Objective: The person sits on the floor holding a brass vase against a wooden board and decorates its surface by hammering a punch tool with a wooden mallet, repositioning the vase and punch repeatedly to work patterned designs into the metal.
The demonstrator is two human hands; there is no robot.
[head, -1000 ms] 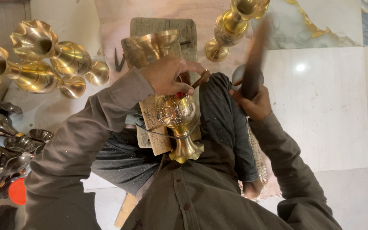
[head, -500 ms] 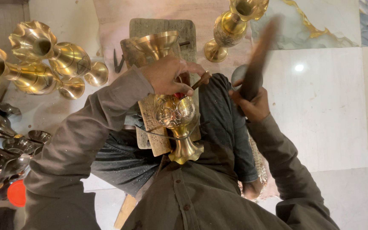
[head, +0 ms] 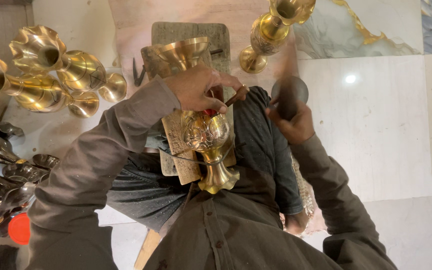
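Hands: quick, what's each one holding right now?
Left hand: closed on a thin chisel, resting on the brass vase.
Right hand: closed around a dark mallet, blurred.

A pale marble floor [head: 376,130] carries a wooden block [head: 188,35] at twelve o'clock, an upright brass vase [head: 271,30] at one, lying brass vases [head: 51,75] at ten, and dark metal pieces [head: 1,175] at eight.

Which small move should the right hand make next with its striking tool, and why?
Probably bring the dark mallet in the right hand down onto the slim punch. The left hand steadies that punch against the engraved brass vase lying on the wooden board, and the mallet is raised and blurred beside it.
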